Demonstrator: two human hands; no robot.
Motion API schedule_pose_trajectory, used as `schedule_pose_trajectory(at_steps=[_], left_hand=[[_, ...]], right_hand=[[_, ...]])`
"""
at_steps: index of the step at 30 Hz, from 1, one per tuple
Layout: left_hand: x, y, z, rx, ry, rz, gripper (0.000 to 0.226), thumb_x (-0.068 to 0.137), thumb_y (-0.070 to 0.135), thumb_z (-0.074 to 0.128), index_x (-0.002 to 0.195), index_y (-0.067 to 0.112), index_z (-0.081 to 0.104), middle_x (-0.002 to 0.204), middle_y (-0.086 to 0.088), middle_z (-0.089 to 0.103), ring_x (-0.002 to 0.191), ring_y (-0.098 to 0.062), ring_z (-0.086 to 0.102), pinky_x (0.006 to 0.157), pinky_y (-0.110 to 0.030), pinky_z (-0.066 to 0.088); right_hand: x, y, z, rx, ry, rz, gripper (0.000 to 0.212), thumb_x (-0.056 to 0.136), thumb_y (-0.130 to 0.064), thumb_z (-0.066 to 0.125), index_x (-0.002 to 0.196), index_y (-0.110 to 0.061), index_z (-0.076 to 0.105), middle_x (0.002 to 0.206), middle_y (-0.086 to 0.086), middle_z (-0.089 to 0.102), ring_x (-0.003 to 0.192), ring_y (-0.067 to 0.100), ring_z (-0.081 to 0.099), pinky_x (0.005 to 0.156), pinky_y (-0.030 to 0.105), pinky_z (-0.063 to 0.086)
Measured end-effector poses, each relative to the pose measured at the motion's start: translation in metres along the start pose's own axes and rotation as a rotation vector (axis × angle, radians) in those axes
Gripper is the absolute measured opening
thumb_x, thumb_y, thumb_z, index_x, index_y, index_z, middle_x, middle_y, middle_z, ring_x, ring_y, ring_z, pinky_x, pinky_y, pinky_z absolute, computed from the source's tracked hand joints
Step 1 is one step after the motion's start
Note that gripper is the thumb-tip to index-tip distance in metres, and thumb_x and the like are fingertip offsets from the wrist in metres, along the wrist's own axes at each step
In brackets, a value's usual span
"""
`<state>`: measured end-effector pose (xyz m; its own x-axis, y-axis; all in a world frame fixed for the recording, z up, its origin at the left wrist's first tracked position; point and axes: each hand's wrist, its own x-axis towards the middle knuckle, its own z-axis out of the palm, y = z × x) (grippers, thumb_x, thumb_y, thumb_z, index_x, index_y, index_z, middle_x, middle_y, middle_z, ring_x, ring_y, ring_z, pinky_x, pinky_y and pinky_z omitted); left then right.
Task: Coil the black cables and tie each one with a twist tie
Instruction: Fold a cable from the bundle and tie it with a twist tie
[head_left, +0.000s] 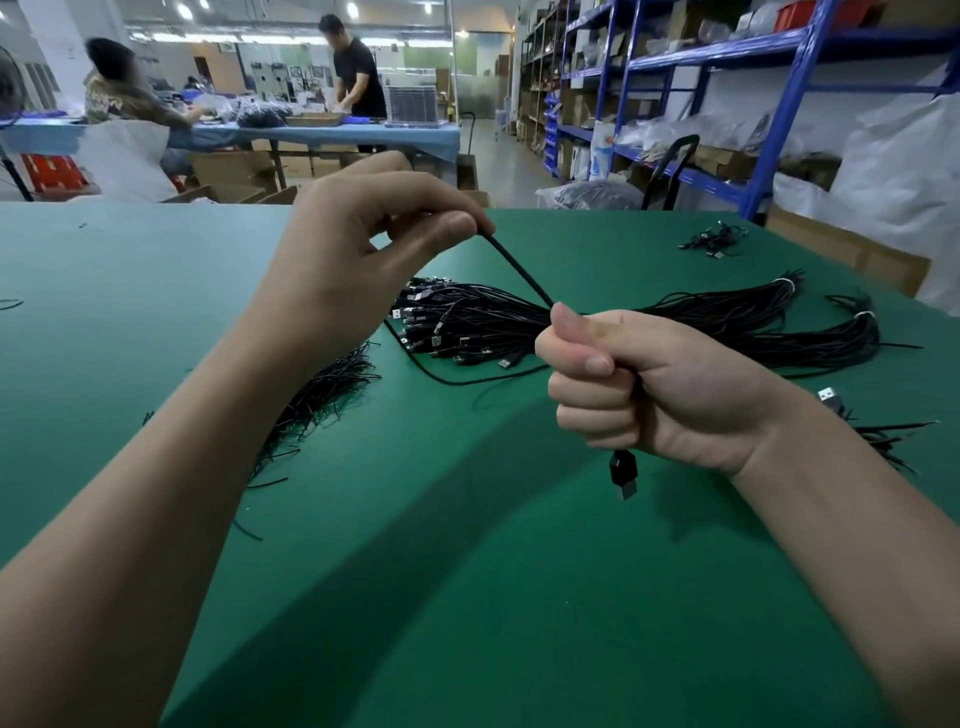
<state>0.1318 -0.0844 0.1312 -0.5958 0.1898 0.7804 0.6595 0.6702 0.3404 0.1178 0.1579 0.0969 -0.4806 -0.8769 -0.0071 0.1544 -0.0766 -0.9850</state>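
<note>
Black cables (675, 322); green table (467, 597); blue shelving (779, 135)

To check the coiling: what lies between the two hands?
In the head view, a straight stretch of black cable runs from the left hand to the right hand.

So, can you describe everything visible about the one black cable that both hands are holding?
The cable is thin, black and matte. The left hand pinches it; from there it runs taut, slanting down to the right hand, whose fist wraps it. Below the fist its USB plug hangs free, black body with a metal tip, above the green table. A slack black loop on the table behind may be its remainder; I cannot tell.
</note>
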Motion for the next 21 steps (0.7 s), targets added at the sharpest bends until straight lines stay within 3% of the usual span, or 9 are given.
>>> schedule_pose_trajectory(at_steps=[3,13,16,18,19,21], left_hand=[[-0.002,0.002,0.006,-0.006,-0.044,-0.013,0.011,0.099,0.030,0.064,0.102,0.033,0.074,0.087,-0.004,0.060,0.076,-0.011,0.050,0.069,-0.020,0.039],[-0.004,0.004,0.012,-0.022,-0.056,-0.031,0.013,0.100,0.029,0.062,0.103,0.030,0.074,0.086,-0.003,0.064,0.075,-0.011,0.052,0.066,-0.023,0.039],[-0.011,0.005,0.027,-0.065,-0.109,-0.092,0.017,0.103,0.024,0.057,0.105,0.033,0.071,0.071,0.011,0.058,0.061,-0.005,0.044,0.057,-0.024,0.031],[-0.017,0.011,0.045,-0.088,-0.209,-0.112,0.020,0.104,0.021,0.054,0.109,0.031,0.071,0.071,0.013,0.062,0.060,-0.005,0.049,0.058,-0.028,0.035],[-0.021,0.016,0.055,-0.087,-0.260,-0.100,0.020,0.104,0.019,0.054,0.111,0.025,0.072,0.072,0.014,0.062,0.063,0.000,0.051,0.060,-0.024,0.037],[-0.029,0.026,0.073,-0.064,-0.337,-0.073,0.020,0.104,0.018,0.053,0.113,0.020,0.071,0.067,0.011,0.055,0.062,-0.004,0.047,0.060,-0.019,0.035]], right_hand=[[0.001,0.003,0.000,-0.043,-0.019,0.007,0.039,0.103,-0.039,0.042,0.070,-0.021,0.052,0.056,-0.009,0.024,0.049,0.008,0.018,0.043,0.020,0.015],[-0.003,-0.007,0.008,0.011,0.020,-0.042,0.043,0.102,-0.044,0.037,0.065,-0.023,0.042,0.056,-0.009,0.018,0.049,0.008,0.013,0.042,0.021,0.010],[-0.005,-0.019,0.011,0.099,0.089,-0.158,0.040,0.102,-0.042,0.035,0.069,-0.023,0.044,0.059,-0.009,0.014,0.051,0.008,0.012,0.044,0.022,0.010],[-0.005,-0.027,0.011,0.167,0.190,-0.288,0.037,0.104,-0.041,0.033,0.074,-0.022,0.045,0.063,-0.008,0.012,0.052,0.008,0.011,0.045,0.022,0.011],[-0.005,-0.029,0.010,0.202,0.243,-0.346,0.036,0.105,-0.041,0.032,0.077,-0.022,0.045,0.063,-0.008,0.012,0.052,0.008,0.010,0.045,0.022,0.011],[-0.005,-0.031,0.006,0.266,0.334,-0.418,0.035,0.106,-0.040,0.032,0.079,-0.022,0.045,0.063,-0.008,0.013,0.052,0.008,0.010,0.043,0.022,0.013]])
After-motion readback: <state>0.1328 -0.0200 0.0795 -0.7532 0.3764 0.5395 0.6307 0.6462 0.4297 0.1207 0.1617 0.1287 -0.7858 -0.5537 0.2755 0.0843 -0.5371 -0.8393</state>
